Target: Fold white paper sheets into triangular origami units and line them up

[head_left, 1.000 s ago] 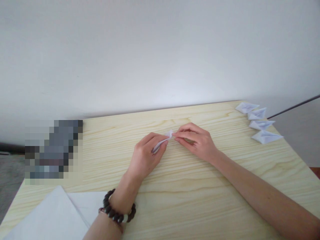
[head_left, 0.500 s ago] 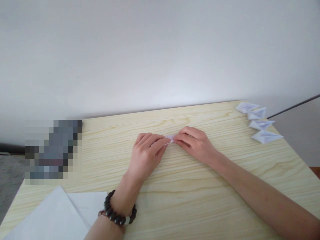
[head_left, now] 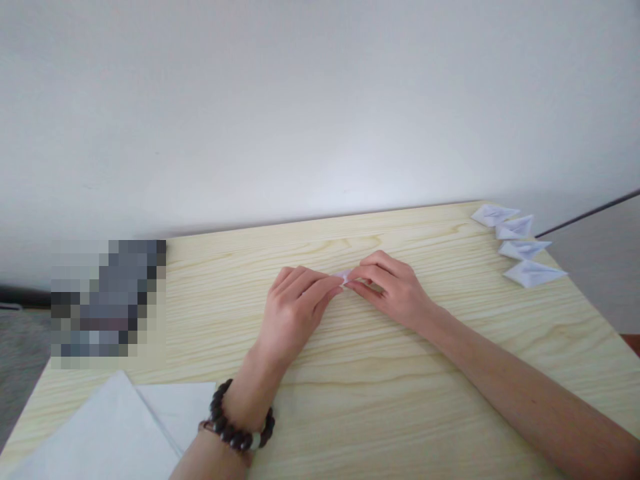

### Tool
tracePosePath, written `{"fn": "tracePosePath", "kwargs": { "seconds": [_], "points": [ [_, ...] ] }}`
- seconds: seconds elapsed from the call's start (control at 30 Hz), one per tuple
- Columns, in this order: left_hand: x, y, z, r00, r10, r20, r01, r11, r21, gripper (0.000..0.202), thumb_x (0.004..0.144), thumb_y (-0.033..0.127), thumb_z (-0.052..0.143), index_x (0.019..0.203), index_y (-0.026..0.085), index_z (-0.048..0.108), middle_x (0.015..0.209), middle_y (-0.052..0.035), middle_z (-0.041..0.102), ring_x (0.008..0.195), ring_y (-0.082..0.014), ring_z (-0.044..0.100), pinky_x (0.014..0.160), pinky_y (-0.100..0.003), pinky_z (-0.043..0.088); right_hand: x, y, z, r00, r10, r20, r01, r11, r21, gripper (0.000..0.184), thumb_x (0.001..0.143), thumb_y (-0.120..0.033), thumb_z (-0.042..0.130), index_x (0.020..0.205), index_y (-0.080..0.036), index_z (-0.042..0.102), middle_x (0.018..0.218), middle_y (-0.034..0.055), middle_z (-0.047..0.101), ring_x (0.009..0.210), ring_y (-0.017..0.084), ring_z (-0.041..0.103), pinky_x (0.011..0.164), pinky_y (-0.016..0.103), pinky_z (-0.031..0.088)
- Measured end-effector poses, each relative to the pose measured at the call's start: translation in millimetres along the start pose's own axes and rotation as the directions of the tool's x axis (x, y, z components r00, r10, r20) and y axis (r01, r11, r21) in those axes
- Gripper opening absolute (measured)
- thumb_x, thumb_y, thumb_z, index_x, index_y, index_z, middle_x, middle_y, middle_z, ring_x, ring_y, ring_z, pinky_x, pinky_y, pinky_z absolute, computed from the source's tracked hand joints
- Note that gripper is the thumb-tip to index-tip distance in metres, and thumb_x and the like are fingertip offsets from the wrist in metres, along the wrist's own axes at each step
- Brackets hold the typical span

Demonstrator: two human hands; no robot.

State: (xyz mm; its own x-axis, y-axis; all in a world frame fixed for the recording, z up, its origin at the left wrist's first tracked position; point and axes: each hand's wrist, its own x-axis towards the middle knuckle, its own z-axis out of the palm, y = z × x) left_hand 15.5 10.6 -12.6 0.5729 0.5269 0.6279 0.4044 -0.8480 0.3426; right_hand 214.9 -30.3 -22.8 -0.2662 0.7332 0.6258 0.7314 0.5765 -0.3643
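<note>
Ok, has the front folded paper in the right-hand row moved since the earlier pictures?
No, the front folded paper sits at the same spot by the table's right edge.

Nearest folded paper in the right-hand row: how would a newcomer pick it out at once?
Find the pale wooden table and go to its far right corner, beyond the right hand. Four white folded papers form a staggered row there. The nearest folded paper is the one at the viewer's end, its point reaching farther right than the other three.
</note>
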Motion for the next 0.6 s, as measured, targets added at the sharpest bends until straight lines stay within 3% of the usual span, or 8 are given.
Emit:
{"fn": "tracePosePath", "kwargs": {
  "seconds": [0.3, 0.6],
  "points": [
    [-0.9, 0.0, -1.9, 1.000, 0.022, 0.020, -0.023, 1.000, 0.013, 0.008, 0.086, 0.013, 0.062, 0.090, 0.019, 0.067, 0.081, -0.0019, 0.070, 0.073, -0.0137, 0.059, 0.068, -0.028, 0.043, 0.1, -0.5, -1.0, 0.998, -0.025, 0.062, 0.025, 1.000, 0.008, 0.013, 0.092, -0.023, 0.057, 0.087, -0.016, 0.066, 0.081, 0.0041, 0.062, 0.070, 0.012, 0.058, 0.063, 0.024, 0.046],
    [0.7, 3.9, -1.4, 0.999, 0.017, 0.040, -0.018, 0.999, 0.044, 0.010, 0.087, 0.011, 0.060, 0.091, 0.018, 0.064, 0.086, -0.0025, 0.071, 0.075, -0.0147, 0.061, 0.069, -0.028, 0.044, 0.7, -2.6, -1.4, 0.994, -0.066, 0.091, 0.077, 0.991, -0.112, 0.019, 0.094, -0.023, 0.051, 0.085, -0.016, 0.067, 0.078, 0.0039, 0.063, 0.068, 0.014, 0.056, 0.066, 0.027, 0.045]
  ]
}}
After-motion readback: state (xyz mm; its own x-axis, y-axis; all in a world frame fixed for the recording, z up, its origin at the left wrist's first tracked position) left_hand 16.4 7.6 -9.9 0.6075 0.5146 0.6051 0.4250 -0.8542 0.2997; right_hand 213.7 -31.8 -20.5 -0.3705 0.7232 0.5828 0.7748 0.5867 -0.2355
